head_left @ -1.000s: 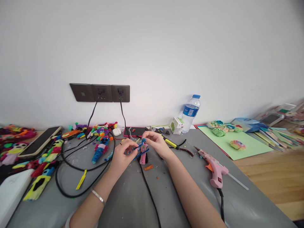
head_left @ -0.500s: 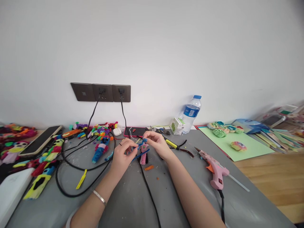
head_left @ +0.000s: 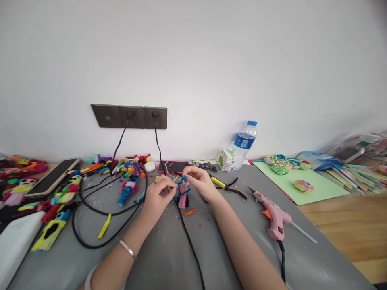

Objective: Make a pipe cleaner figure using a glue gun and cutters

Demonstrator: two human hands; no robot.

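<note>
My left hand (head_left: 159,196) pinches one end of a short blue pipe cleaner (head_left: 180,184) above the grey table. The other end, curled into a small blue lump, is pinched between the fingertips of my right hand (head_left: 200,183). Just beneath lies a pink fuzzy pipe-cleaner figure (head_left: 183,198) with a dark edge. A straight dark-blue pipe cleaner (head_left: 180,195) crosses in front of it, close to my left fingers. An orange fuzzy scrap (head_left: 190,212) rests nearer to me.
A pink glue gun (head_left: 275,219) lies at right, its cord running toward me. Black cable loops (head_left: 90,246) spread at left beside a blue pipe-cleaner figure (head_left: 129,188). Yellow-handled pliers (head_left: 219,183), a water bottle (head_left: 243,146) and a small box (head_left: 226,160) are behind my right hand.
The view has shifted very slightly. Both hands keep their pinch on the blue pipe cleaner in nearly the same place.
</note>
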